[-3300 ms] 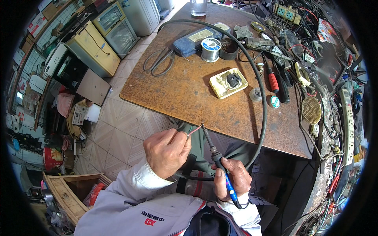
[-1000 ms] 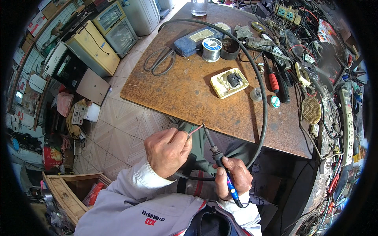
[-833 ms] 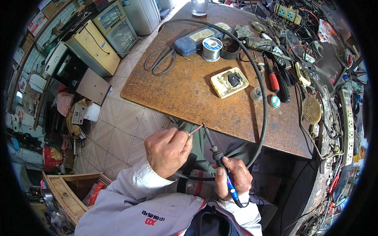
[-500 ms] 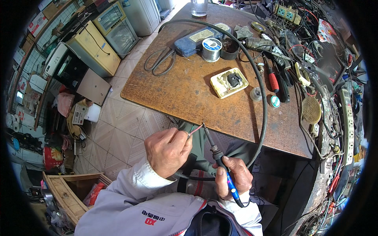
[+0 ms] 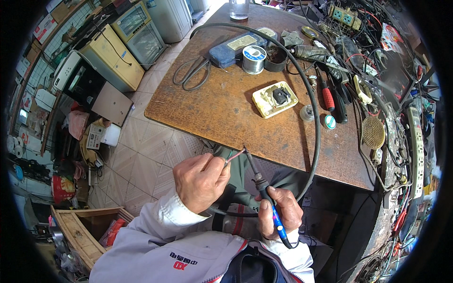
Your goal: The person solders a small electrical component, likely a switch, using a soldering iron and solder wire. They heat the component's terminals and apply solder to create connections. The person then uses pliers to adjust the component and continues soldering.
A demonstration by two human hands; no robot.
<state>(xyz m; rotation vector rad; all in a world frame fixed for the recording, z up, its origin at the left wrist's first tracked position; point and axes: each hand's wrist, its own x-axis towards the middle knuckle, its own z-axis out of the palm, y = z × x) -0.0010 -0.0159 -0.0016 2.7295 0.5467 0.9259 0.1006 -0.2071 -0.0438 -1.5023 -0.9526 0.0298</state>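
My left hand [image 5: 200,181] is closed on a cable, from which a thin pinkish wire [image 5: 234,156] sticks out past the fingertips. In my right hand [image 5: 282,212] is a blue and black soldering iron [image 5: 262,186], tilted with its tip up at the wire's end, by the table's front edge. Whether tip and wire touch is too small to tell. A thick black cable [image 5: 315,137] loops over the table and down behind my hands. On the table are a pale yellow plastic housing [image 5: 262,106] with a black part, a spool of solder [image 5: 254,65] and a small clear jar [image 5: 306,113].
Scissors [image 5: 192,75] and a blue case [image 5: 231,49] lie toward the back of the wooden table [image 5: 198,106]. A red-handled screwdriver [image 5: 327,94], a round tin [image 5: 330,121] and tangled wires crowd the right. An open wooden drawer [image 5: 78,231] stands at lower left.
The soldering iron's tip and the wire's end have shifted very slightly. Both hands keep their hold, and the things on the table have not moved.
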